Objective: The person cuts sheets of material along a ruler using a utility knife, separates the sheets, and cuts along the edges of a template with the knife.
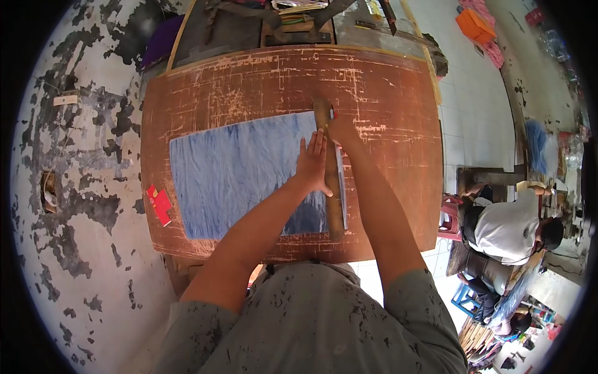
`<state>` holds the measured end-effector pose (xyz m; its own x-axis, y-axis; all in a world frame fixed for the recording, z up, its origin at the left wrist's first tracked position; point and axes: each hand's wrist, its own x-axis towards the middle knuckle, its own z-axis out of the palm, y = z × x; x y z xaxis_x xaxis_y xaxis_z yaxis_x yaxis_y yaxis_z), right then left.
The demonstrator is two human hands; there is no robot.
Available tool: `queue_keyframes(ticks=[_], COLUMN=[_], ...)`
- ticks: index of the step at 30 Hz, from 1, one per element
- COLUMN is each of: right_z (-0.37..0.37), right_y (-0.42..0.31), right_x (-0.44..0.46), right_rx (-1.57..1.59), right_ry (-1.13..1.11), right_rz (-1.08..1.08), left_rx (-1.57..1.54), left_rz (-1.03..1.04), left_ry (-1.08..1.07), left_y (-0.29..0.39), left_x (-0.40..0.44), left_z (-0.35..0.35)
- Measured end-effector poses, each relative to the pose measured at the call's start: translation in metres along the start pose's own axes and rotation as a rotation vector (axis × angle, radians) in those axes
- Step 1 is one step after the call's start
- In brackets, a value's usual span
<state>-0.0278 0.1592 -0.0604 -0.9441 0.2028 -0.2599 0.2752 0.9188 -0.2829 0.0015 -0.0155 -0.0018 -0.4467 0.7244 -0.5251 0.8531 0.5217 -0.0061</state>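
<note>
A blue streaked sheet (243, 174) lies flat on the scratched reddish-brown board. Across its right end rests a long brown wooden straightedge (335, 209), running away from me. My left hand (311, 165) is spread out on the sheet, with thumb and fingertips pressing on the straightedge. Just right of the straightedge's far part, my right hand (341, 131) is closed around a small tool with a bit of red (334, 115) showing; its kind is mostly hidden. A narrow strip of the sheet (341, 187) shows beyond the straightedge on the right.
The board (398, 168) spans the table. Red cut paper pieces (160, 204) lie at its left edge. Dark tools and strips (299, 19) lie behind it. A peeling wall (81, 156) stands left. Two other people (507, 227) sit at the right, near an orange box (475, 26).
</note>
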Motion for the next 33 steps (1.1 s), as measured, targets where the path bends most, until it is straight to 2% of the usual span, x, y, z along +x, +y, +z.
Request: queue_keyframes(ticks=[5, 7, 8, 10, 11, 13, 16, 18, 19, 21, 25, 27, 33], right_z=[-0.013, -0.031, -0.035, -0.038, -0.028, 0.011, 0.014, 0.032, 0.033, 0.035, 0.005, -0.01, 0.035], right_y=[-0.007, -0.016, -0.021, -0.026, -0.022, -0.01, -0.033, -0.025, -0.028, -0.039, -0.063, -0.073, -0.069], right_x=[0.019, 0.013, 0.003, -0.022, -0.034, -0.062, -0.142, -0.169, -0.182, -0.201, -0.237, -0.254, -0.337], right_rx=[-0.213, 0.069, 0.073, 0.307, 0.303, 0.077, 0.244, 0.18, 0.179, 0.462, 0.484, 0.535, 0.481], right_ry=[-0.168, -0.367, -0.381, -0.391, -0.392, -0.357, -0.099, -0.246, -0.246, -0.25, -0.241, -0.263, -0.329], right_rz=[-0.161, 0.06, 0.067, 0.322, 0.327, 0.064, 0.175, 0.025, 0.034, 0.496, 0.541, 0.635, 0.65], left_rx=[-0.018, -0.018, -0.035, -0.057, -0.057, -0.054, -0.039, -0.029, -0.023, -0.048, -0.038, -0.021, 0.019], left_rz=[0.009, 0.015, 0.015, 0.023, 0.021, 0.016, 0.013, -0.01, -0.011, 0.0, -0.001, 0.002, 0.001], left_ry=[0.015, 0.015, 0.024, 0.034, 0.021, 0.01, -0.021, -0.006, -0.019, -0.007, -0.01, -0.011, -0.006], left_y=[-0.002, -0.003, -0.005, -0.003, -0.002, -0.005, -0.001, 0.0, 0.0, -0.002, -0.002, -0.001, -0.003], left_x=[0.001, 0.002, 0.002, 0.002, 0.002, 0.003, 0.002, 0.0, 0.001, -0.001, -0.001, 0.0, 0.006], left_z=[0.006, 0.006, 0.007, 0.008, 0.008, 0.004, -0.001, 0.001, 0.001, 0.002, 0.0, 0.002, 0.006])
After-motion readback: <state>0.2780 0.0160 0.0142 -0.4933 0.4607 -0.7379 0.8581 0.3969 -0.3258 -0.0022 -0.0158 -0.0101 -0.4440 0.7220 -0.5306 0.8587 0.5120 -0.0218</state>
